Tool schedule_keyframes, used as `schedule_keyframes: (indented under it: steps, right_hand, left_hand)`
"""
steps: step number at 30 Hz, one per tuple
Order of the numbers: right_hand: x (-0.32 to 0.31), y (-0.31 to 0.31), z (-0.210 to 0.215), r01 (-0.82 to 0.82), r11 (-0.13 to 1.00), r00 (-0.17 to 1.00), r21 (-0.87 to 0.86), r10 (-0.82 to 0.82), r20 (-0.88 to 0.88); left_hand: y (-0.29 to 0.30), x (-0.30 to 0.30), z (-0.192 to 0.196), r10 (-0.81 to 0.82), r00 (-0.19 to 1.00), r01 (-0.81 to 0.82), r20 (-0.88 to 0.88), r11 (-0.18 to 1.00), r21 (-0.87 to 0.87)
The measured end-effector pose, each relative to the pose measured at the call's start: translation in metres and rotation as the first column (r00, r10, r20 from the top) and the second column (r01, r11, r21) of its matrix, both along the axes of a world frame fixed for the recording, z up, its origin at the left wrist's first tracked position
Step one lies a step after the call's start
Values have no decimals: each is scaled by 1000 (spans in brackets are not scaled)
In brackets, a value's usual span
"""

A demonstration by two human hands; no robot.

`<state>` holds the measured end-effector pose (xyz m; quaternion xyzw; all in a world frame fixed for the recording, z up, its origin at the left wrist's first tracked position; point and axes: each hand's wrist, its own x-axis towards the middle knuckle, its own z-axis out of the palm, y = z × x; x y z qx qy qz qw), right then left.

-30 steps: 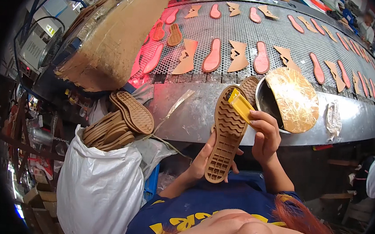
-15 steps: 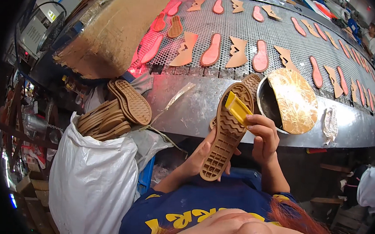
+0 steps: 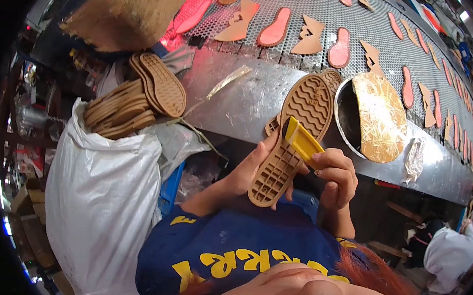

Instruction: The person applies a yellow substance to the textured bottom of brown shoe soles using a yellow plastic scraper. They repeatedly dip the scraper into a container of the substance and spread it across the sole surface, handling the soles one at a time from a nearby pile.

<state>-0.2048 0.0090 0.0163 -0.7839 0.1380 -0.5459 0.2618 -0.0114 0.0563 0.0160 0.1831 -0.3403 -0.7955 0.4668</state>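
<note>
sole (image 3: 292, 140) shifted lower since earlier; left hand (image 3: 251, 170) grip clasps it, right hand (image 3: 333, 176) grip clenches yellow tool (image 3: 301, 141) against tread.

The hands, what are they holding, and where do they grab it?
The left hand holds a tan shoe sole from behind, near its lower half. The right hand pinches a yellow tool by its lower end, its tip against the sole's tread.

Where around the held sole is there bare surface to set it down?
Free: the metal apron between the sole stack and the glue pot. Crowded: the mesh belt, dotted with insoles. Both hands are occupied: left hand with tan sole, right hand with yellow brush.
</note>
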Motion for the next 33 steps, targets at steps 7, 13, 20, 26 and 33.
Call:
schedule_keyframes:
  steps: [7, 13, 20, 26, 33]
  right_hand:
    - [9, 19, 1, -30, 999, 999, 15, 31, -44]
    - [13, 29, 7, -106, 988, 994, 109, 108, -11]
    - [13, 29, 6, -198, 966, 979, 169, 186, 87]
    - [11, 25, 1, -296, 930, 943, 217, 248, 223]
    - [11, 18, 5, -398, 838, 897, 373, 269, 351]
  left_hand:
    - [-8, -11, -1, 260, 965, -262, 27, 961, 88]
    - [-23, -13, -12, 318, 948, -317, 2, 947, 59]
    - [-24, -13, -15, 304, 945, -284, -119, 946, 157]
    - [-26, -13, -11, 251, 957, -222, -146, 956, 191]
    - [-25, -10, -9, 176, 952, -95, -249, 948, 305]
